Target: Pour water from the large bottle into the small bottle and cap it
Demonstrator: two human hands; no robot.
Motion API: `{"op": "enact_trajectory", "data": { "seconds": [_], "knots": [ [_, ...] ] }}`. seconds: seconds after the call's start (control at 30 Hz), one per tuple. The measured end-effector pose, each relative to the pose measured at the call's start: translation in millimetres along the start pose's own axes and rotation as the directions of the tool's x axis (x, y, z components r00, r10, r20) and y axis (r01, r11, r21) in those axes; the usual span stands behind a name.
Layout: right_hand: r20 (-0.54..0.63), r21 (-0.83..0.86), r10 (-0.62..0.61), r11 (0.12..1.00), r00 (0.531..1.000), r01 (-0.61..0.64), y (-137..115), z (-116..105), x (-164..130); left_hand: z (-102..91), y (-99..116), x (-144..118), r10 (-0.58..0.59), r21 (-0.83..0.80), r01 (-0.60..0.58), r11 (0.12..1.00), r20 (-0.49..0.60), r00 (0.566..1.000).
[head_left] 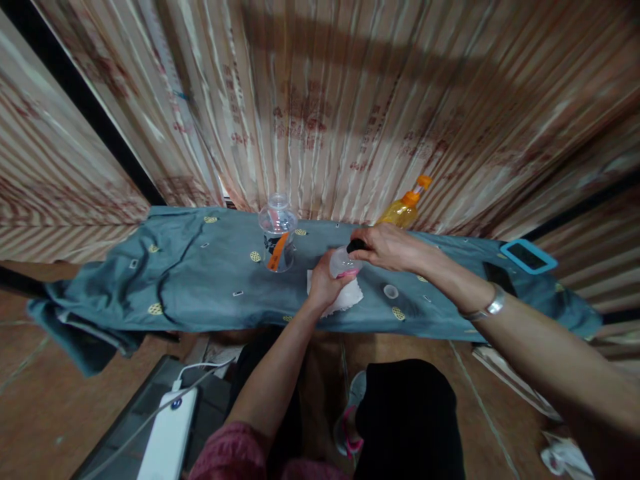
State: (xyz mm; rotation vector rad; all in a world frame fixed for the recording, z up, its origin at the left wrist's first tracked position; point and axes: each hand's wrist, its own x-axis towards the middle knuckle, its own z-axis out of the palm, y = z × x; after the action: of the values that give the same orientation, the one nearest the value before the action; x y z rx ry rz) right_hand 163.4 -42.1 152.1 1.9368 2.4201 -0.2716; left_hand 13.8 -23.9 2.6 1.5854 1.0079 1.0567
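A translucent bottle with something pink near its lower part is held in my left hand, fingers wrapped around its side. My right hand comes in from the right and pinches a black bottle top at the bottle's upper end. Whether that top is seated on the neck or loose, I cannot tell. Beneath the bottle lies a white tissue with ragged edges. To the right, a small clear cap rests on the cloth.
The blue-grey cloth covers a narrow bench. A clear plastic cup stands left, a yellow pump bottle behind my right hand. Farther right lie a dark phone-like object and a blue-framed device. A white power bank sits lower left.
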Motion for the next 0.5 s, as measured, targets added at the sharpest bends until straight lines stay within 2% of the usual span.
{"op": "enact_trajectory", "data": {
  "seconds": [0.07,0.13,0.2,0.27,0.33,0.4,0.5],
  "knots": [
    [-0.070,0.144,0.032,0.989,0.997,-0.021,17.5,9.0,-3.1,0.7,0.2,0.5,0.001,0.009,-0.001,1.000,-0.018,1.000],
    [-0.141,0.298,0.114,0.952,0.983,-0.068,37.7,28.3,-6.9,1.9,-0.2,1.1,0.001,0.013,0.000,1.000,-0.041,0.999],
    [-0.190,0.394,0.234,0.908,0.953,-0.144,54.8,60.3,-9.8,3.0,-1.2,1.7,0.001,0.013,0.000,1.000,-0.056,0.998],
    [-0.201,0.438,0.336,0.871,0.920,-0.222,63.2,101.8,-10.2,3.9,-3.1,2.2,0.010,0.015,-0.009,1.000,-0.062,0.998],
    [-0.184,0.468,0.386,0.843,0.904,-0.265,60.8,144.7,-7.8,4.4,-5.4,2.7,0.023,0.023,-0.022,1.000,-0.066,0.998],
    [-0.175,0.497,0.383,0.830,0.907,-0.254,50.9,180.0,-3.1,4.6,-7.4,3.0,0.028,0.032,-0.026,0.999,-0.077,0.997],
    [-0.189,0.530,0.384,0.814,0.904,-0.235,35.4,209.9,4.9,5.1,-8.0,3.0,0.013,0.033,-0.009,0.999,-0.109,0.994]
  ]
}}
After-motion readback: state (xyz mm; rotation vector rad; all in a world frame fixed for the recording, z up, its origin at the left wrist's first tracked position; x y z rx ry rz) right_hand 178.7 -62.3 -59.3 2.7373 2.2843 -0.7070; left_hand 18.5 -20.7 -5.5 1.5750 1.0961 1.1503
